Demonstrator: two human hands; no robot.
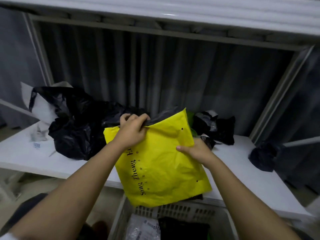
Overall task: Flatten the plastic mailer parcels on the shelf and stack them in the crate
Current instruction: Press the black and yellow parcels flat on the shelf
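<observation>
A yellow plastic mailer (162,163) with black lettering lies across the front edge of the white shelf (20,153), its lower end hanging over the lip above the pale slotted crate (174,211) that stands just below. The left hand (132,130) has its fingers curled over the mailer's far edge, gripping it together with a dark strip that looks like the flap or inner lining. The right hand (195,149) holds the mailer's right edge, thumb on top and the other fingers hidden beneath the plastic. The step in hand appears to be flattening: the yellow sheet is already fairly smooth, with shallow creases left near the middle. Farther back on the shelf, a heap of crumpled black mailers (72,123) sits toward the left rear corner, a smaller dark bundle (214,129) lies behind the yellow one, and another dark parcel (263,156) rests near the right edge, all waiting their turn. Inside the crate a black parcel (183,229) and a greyish one with a label (145,227) already lie flat. The next move probably calls for pressing out the remaining folds, then lowering the mailer level onto that stack.
</observation>
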